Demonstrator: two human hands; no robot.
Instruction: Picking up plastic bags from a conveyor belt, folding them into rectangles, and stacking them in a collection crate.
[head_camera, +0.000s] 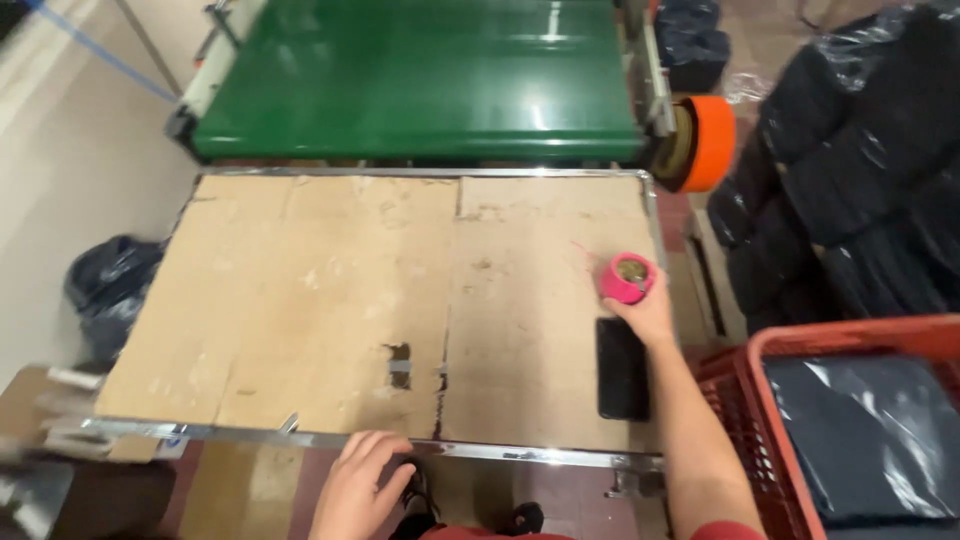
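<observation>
My right hand (648, 312) reaches over the cardboard-covered table (330, 300) and grips a small pink cup-like container (627, 277) near the table's right edge. A black phone (622, 368) lies flat on the cardboard just beside my right forearm. My left hand (358, 490) rests low at the table's near metal edge, fingers curled, holding nothing that I can see.
A green conveyor belt (420, 75) runs behind the table, with an orange tape roll (705, 142) at its right end. Red crates (860, 420) with dark folded goods stand at right, below stacked black bagged bundles (860, 150). A black bin bag (110, 290) sits at left.
</observation>
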